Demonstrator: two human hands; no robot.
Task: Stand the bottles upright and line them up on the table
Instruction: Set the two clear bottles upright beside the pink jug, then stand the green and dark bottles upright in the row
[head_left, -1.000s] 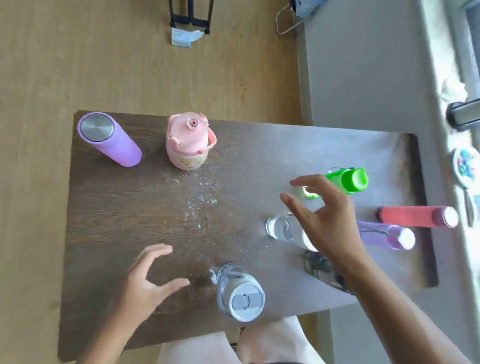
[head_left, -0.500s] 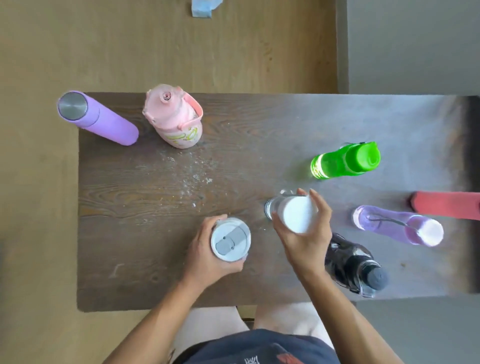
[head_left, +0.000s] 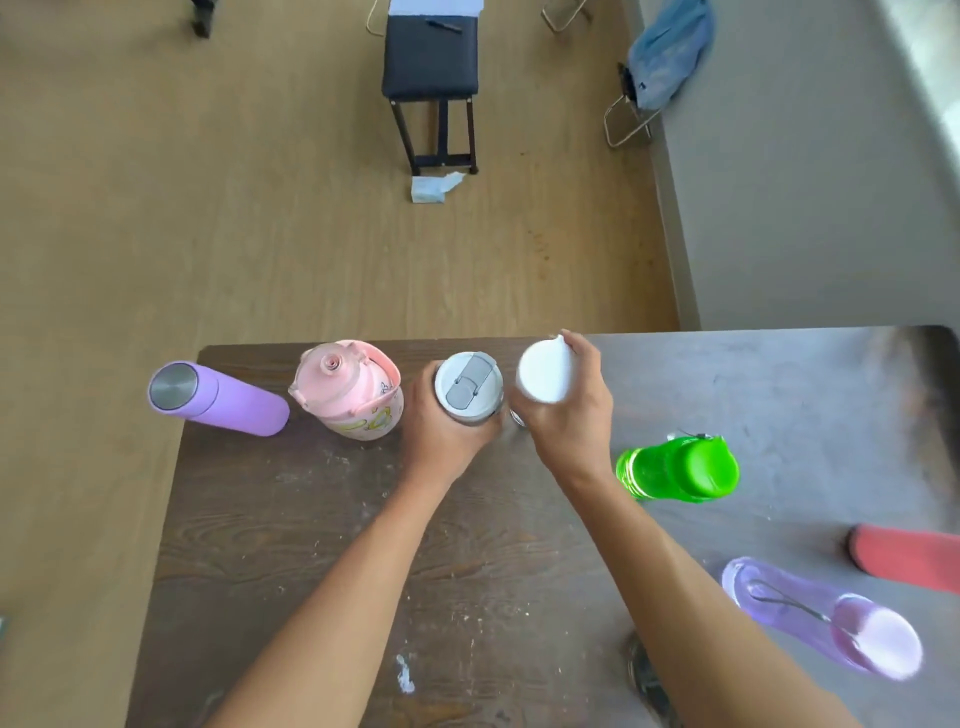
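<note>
Head view: both hands clamped, left hand on grey-lid tumbler, right hand on white-cap bottle, seating them at 12 o'clock beside pink jug; next, green bottle at 3.

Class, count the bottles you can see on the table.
8, one barely visible. Far edge: purple flask, pink jug, grey-lidded bottle and white-capped bottle, both held. Right: green bottle, red bottle, clear lilac bottle. Dark bottle behind the forearm.
</note>
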